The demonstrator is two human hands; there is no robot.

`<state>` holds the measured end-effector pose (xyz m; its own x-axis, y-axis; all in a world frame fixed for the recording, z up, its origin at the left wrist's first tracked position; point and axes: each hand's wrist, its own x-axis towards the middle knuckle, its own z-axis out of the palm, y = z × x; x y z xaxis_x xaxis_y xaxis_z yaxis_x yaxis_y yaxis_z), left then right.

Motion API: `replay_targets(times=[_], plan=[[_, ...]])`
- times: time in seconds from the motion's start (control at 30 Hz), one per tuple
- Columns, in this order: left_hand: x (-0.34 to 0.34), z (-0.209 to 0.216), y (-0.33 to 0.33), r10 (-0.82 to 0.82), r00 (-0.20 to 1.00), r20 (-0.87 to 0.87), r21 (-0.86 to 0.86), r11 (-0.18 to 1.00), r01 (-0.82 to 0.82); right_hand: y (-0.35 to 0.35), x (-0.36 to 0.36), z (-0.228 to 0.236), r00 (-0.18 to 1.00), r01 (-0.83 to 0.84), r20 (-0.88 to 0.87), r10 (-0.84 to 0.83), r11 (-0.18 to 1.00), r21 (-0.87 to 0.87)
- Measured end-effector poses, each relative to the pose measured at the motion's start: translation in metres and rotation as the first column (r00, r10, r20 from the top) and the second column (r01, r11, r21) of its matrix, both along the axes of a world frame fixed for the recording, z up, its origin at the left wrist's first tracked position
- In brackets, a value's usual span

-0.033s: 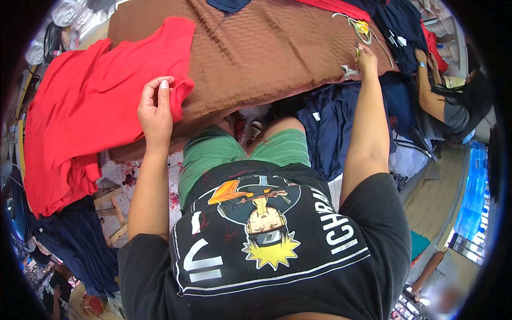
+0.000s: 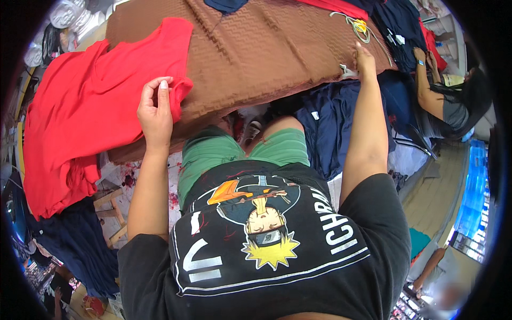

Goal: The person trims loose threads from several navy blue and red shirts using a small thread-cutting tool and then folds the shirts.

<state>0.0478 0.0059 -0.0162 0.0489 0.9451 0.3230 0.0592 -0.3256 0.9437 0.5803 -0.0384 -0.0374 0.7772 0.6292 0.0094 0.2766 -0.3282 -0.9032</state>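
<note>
The left hand [image 2: 154, 109], left of centre, has its fingers curled toward the raised thumb at the edge of a broad, bright red cloth garment [image 2: 96, 101] (whether cloth is pinched cannot be told), its forearm rising nearly upright. The garment spreads across the upper left, partly over a brown, pattern-woven cloth cover [image 2: 266, 48]. The right hand [image 2: 366, 63], upper right, is partly closed, any grip unclear, its arm extended below a looped, pale cord [image 2: 364, 33].
</note>
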Motion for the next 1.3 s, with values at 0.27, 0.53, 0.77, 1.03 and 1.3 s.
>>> replay_targets(times=[0.27,0.53,0.77,1.03,1.3], plan=[[0.103,0.022,-0.018,-0.218,0.765,-0.606,0.390,0.757,0.524,-0.032,-0.022,-0.016,0.989,-0.075,0.103,0.101,0.969,-0.235],[0.216,-0.024,-0.016,-0.065,0.684,-0.727,0.452,0.704,0.548,-0.049,-0.064,0.016,0.940,-0.342,-0.079,0.333,0.911,-0.231],[0.182,-0.036,-0.117,-0.903,-0.063,-0.425,-0.244,0.048,0.969,-0.058,-0.101,0.034,0.894,-0.445,0.021,0.447,0.893,-0.069],[0.151,-0.148,-0.093,-0.558,-0.338,-0.758,-0.541,0.249,0.803,-0.012,-0.093,-0.029,0.729,0.041,0.679,-0.091,0.995,0.089],[0.091,-0.108,-0.037,-0.976,-0.159,-0.151,-0.673,-0.016,0.739,-0.006,-0.077,-0.020,0.668,-0.008,0.741,0.067,0.996,-0.084]])
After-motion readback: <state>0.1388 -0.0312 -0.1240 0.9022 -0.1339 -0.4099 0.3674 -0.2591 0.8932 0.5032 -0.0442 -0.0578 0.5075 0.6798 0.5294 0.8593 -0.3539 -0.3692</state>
